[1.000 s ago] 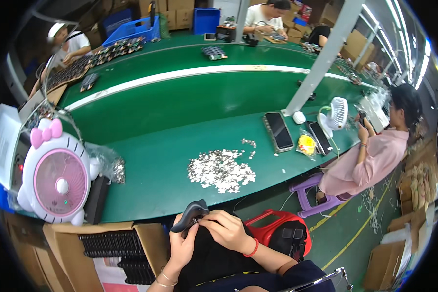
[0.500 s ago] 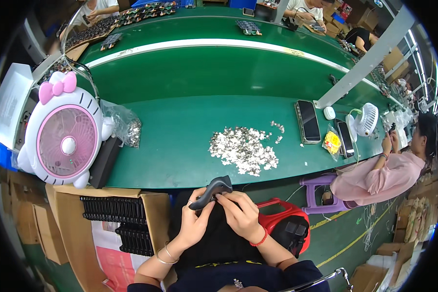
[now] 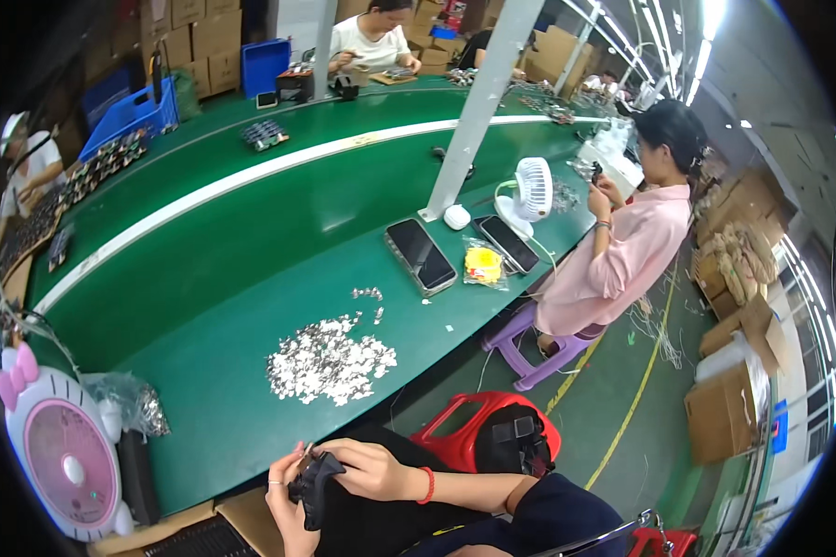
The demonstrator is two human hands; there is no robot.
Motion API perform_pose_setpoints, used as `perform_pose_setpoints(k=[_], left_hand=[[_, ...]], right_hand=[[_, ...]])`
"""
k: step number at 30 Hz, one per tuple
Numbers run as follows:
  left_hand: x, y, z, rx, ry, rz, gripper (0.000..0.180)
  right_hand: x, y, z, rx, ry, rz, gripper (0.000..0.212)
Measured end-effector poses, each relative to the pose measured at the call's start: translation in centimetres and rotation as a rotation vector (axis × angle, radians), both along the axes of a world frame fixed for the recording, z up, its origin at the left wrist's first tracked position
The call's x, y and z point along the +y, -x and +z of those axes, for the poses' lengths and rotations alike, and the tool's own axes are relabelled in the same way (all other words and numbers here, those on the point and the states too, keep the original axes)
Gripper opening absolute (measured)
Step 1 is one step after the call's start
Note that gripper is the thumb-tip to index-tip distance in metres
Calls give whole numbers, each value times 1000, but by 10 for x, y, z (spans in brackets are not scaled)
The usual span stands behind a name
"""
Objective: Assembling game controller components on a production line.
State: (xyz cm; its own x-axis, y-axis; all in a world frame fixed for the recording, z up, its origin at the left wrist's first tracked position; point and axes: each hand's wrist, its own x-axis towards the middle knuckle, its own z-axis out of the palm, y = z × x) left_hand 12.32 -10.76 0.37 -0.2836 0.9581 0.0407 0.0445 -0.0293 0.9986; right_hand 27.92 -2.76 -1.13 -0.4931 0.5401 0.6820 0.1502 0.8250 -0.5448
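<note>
A black curved plastic shell point(image 3: 320, 490) is held between my two hands, just off the near edge of the green table point(image 3: 204, 455). My left hand point(image 3: 286, 501) grips it from the left, thumb and fingers closed around its side. My right hand point(image 3: 373, 470) closes its fingertips on the shell's upper right part. A small piece shows at the left fingertips, too small to name. Beyond my hands lies a heap of small white-and-metal parts point(image 3: 330, 362), with a few loose ones at its far side.
A pink-and-white fan point(image 3: 70, 455) and a bag of parts point(image 3: 149, 408) stand left. Farther right are phones point(image 3: 421, 253), a yellow packet point(image 3: 483, 265) and a white fan point(image 3: 532, 195). A co-worker in pink point(image 3: 613, 255) sits beyond a red stool point(image 3: 446, 427). A carton point(image 3: 251, 520) is below left.
The view has swung to the right, so the table and fans appear farther left. The shell has been turned over in my hands, and both hands stay on it.
</note>
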Motion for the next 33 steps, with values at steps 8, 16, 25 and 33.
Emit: perform_pose_setpoints(k=[8,16,25,33], left_hand=[[-1,4,-6,-58,-22,-3,31],[2,5,13,112,-14,-35,33],[1,-6,2,148,-95,274,63],[-2,8,-10,579,-119,452,51]], right_hand=[[-3,4,-4,41,10,-4,26],[11,5,19,94,261,2,25],[49,27,33,160,729,-96,22],[78,93,20,-182,453,-199,32]])
